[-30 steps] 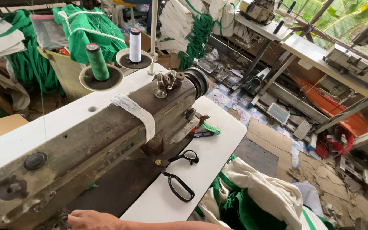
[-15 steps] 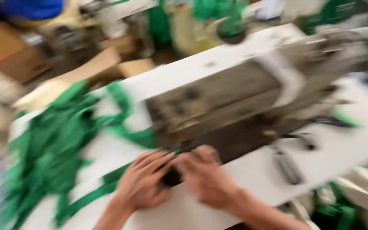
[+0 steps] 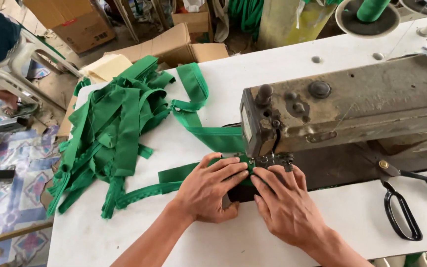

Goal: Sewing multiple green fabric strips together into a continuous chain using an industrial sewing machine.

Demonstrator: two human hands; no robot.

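Observation:
My left hand [image 3: 208, 190] lies flat on a green fabric strip [image 3: 174, 174] just left of the needle of a worn sewing machine [image 3: 352, 104]. My right hand [image 3: 285, 205] presses down on the same strip right under the presser foot [image 3: 269, 160], fingers spread. The strip runs left across the white table [image 3: 233, 79] and loops back behind the machine head. A pile of green fabric strips [image 3: 114, 128] lies at the table's left end.
Black scissors [image 3: 404, 202] lie on the table right of the machine. A green thread cone [image 3: 371, 10] stands on a stand at the back. Cardboard boxes [image 3: 174, 44] and a white plastic chair [image 3: 21, 54] with a person sit beyond the table's left.
The view swung from the machine's right end to its needle end. Both hands came onto the green strip at the needle and now rest there steadily.

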